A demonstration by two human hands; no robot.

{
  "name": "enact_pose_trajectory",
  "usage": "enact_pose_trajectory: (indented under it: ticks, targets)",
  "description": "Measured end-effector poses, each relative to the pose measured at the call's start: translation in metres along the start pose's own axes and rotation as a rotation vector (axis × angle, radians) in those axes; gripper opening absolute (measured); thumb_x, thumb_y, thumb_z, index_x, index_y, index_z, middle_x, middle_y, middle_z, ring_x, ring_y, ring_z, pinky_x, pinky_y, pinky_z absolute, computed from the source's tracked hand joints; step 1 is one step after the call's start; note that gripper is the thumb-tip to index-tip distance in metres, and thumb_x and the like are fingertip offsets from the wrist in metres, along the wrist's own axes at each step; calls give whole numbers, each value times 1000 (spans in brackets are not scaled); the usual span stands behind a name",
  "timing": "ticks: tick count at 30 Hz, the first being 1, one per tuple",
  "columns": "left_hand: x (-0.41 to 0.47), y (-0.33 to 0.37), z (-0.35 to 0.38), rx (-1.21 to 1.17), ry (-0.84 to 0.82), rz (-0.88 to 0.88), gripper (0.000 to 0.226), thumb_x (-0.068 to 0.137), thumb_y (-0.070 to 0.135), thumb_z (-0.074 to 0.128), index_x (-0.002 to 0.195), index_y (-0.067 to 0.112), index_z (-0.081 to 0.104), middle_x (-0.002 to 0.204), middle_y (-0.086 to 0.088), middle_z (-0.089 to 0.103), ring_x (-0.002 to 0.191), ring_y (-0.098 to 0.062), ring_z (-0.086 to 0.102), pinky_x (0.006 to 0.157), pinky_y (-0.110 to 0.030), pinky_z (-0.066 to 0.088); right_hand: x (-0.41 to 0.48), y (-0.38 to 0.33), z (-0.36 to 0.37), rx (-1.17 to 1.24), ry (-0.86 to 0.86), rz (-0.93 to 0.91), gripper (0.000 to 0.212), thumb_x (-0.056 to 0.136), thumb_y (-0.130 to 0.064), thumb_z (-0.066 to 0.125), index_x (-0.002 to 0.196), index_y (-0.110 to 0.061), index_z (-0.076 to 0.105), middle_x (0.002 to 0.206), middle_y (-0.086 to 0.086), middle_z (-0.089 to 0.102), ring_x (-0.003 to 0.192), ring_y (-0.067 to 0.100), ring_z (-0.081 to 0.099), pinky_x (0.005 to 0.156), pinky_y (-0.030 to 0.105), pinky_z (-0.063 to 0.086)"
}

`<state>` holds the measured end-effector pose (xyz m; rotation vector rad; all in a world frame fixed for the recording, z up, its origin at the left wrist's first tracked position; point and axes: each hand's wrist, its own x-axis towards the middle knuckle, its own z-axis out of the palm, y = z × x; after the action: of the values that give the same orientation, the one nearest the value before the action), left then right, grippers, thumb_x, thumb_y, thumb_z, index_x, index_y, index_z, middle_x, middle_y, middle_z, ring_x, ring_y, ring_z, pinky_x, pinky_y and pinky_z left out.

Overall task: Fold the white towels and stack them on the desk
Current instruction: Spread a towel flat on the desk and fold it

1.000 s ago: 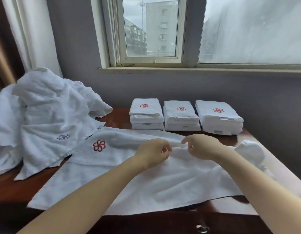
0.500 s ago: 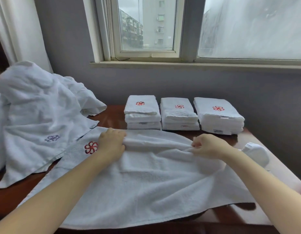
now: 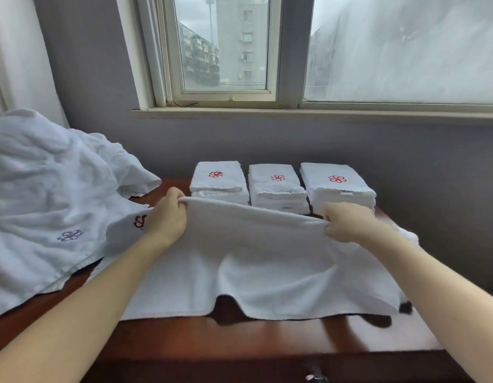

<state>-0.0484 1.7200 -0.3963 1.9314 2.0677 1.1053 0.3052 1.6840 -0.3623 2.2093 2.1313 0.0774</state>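
Observation:
A white towel (image 3: pixel 256 261) with a red flower mark lies spread across the brown desk (image 3: pixel 239 338). Its far edge is lifted off the desk between my two hands. My left hand (image 3: pixel 168 217) grips that edge near the red mark. My right hand (image 3: pixel 347 225) pinches the same edge further right. The towel's near edge hangs loose and curls above the desk front. Three stacks of folded white towels (image 3: pixel 275 189) with red marks stand in a row at the back of the desk.
A heap of unfolded white towels (image 3: pixel 46 205), one with a blue-grey mark, covers the desk's left side. Behind the stacks is a grey wall under a window sill (image 3: pixel 295 113). A drawer handle (image 3: pixel 315 377) shows at the desk's front.
My hands slid apart along the towel's far edge, the left one going left toward the red mark. Both have raised that edge off the desk, and the near edge has pulled inward.

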Motion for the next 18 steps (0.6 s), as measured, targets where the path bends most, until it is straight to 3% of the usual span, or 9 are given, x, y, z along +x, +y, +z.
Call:
enact_pose_trajectory:
  ticks: [3, 7, 10, 12, 13, 15, 17, 18]
  targets:
    - [9, 25, -24, -87, 182, 108, 10, 102, 21, 38, 102, 18, 48, 107, -10, 57, 89, -32, 53, 73, -42, 43, 0, 9, -20, 135, 290, 81, 19, 90, -15, 46, 108, -17, 41, 101, 9, 63, 85, 32, 57, 69, 34, 45]
    - [17, 57, -66, -100, 387, 221, 17, 102, 25, 42, 108, 13, 53, 114, -14, 55, 107, -37, 52, 82, -50, 46, -7, 15, -56, 179, 838, 29, 16, 85, -6, 49, 99, -10, 44, 70, 7, 56, 58, 31, 48, 52, 30, 28]
    - [13, 63, -87, 0, 438, 270, 16, 98, 23, 45, 103, 14, 57, 107, -12, 58, 103, -36, 52, 74, -42, 43, -16, 19, -72, 140, 969, -35, 15, 83, -5, 53, 96, -11, 48, 70, 2, 53, 58, 31, 52, 52, 27, 26]
    - [3, 58, -93, 144, 361, 222, 17, 94, 25, 43, 88, 17, 57, 95, -10, 56, 90, -34, 53, 69, -38, 42, -24, 21, -70, 116, 871, -100, 19, 79, -7, 56, 94, -18, 51, 80, 2, 58, 72, 32, 58, 57, 29, 31]
    - [-2, 54, -92, 286, 252, 168, 19, 93, 27, 42, 82, 19, 56, 96, -10, 57, 91, -34, 54, 72, -38, 45, -28, 21, -66, 120, 739, -131, 21, 77, -9, 57, 92, -23, 50, 85, 0, 59, 79, 30, 57, 59, 29, 32]
    - [-14, 50, -89, 581, -113, 37, 24, 93, 31, 38, 90, 19, 60, 111, -7, 59, 100, -31, 60, 86, -39, 48, -36, 18, -54, 120, 310, -175, 22, 73, -18, 64, 83, -30, 48, 90, -7, 59, 80, 19, 55, 60, 28, 35]
    - [-32, 54, -85, 597, -535, -122, 28, 91, 33, 38, 90, 15, 59, 106, -5, 66, 79, -25, 72, 79, -29, 51, -45, 13, -35, 192, -159, -218, 26, 68, -35, 79, 82, -34, 57, 89, -13, 62, 79, 8, 59, 61, 25, 43]
    - [-41, 58, -80, 557, -681, -161, 25, 91, 33, 39, 85, 17, 56, 96, -5, 69, 63, -22, 73, 70, -24, 50, -47, 12, -26, 263, -284, -241, 26, 66, -42, 82, 83, -36, 62, 87, -15, 65, 78, 4, 61, 61, 20, 44]
